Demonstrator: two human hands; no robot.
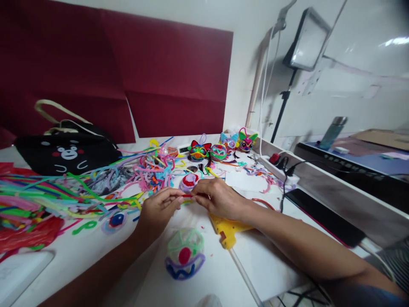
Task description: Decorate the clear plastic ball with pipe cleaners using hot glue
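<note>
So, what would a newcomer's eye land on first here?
The sprawling heap of coloured pipe cleaners across the left of the table, then the row of bright pipe-cleaner animal heads at the back. At centre, the left hand and right hand pinch a red pipe cleaner between them, above a pipe-cleaner ball.

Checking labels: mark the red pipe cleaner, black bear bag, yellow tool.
red pipe cleaner point(188, 195), head view, exposed middle stretch.
black bear bag point(68, 153), head view, bear face print.
yellow tool point(227, 230), head view, lower body.
</note>
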